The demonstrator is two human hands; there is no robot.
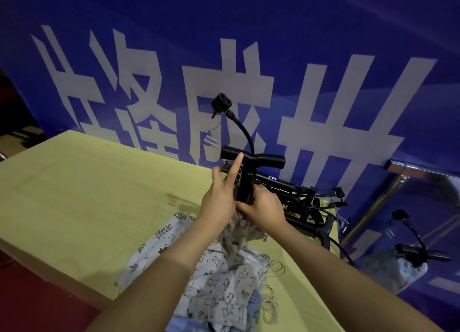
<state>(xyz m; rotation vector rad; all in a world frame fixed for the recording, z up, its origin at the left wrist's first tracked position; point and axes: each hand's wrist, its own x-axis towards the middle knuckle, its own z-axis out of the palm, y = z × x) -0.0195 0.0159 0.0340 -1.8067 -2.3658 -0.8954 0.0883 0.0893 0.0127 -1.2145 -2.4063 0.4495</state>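
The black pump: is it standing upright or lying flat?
Upright: the pump rises from the patterned cloth, T-handle on top, gripped by the right hand, the left hand against it.

Black hand pump with T-shaped handle: smooth moulded plastic, matt, with a slight shine along the barrel; its black curved hose looks dull and rubbery. White cloth bag printed with small animals and leaves: thin woven fabric, soft, creased, matt; yellow-green table cover: flat matt cloth. Blue backdrop banner with white characters: smooth sheet with a faint sheen; silver frame: polished, mirror-bright metal.
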